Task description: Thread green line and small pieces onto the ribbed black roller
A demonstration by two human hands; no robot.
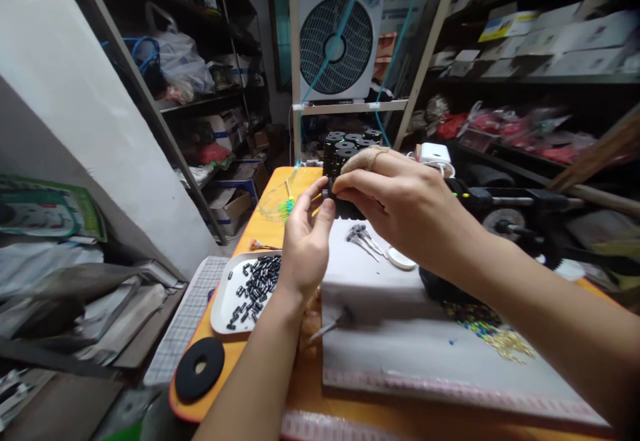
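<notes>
Above the table's middle, my left hand (309,244) pinches a small dark cylindrical piece (326,192) between thumb and fingertips. My right hand (400,191) meets it there with its fingertips closed together; what they hold, if anything, is hidden. Below my left hand stands a white tray (220,314) of many small black cylinders (257,288). Several thin grey-headed pieces with pale stems (365,238) lie on the white board (380,348) under my right hand. Behind the hands rises a stack of black discs (345,144), partly covered by my fingers.
A black ring disc (200,369) lies at the orange table's (240,378) front left corner. Gold and coloured bits (503,341) are spread on the board at right. A dark machine (520,214) stands behind my right forearm. A box fan (337,41) faces me; loaded shelves surround.
</notes>
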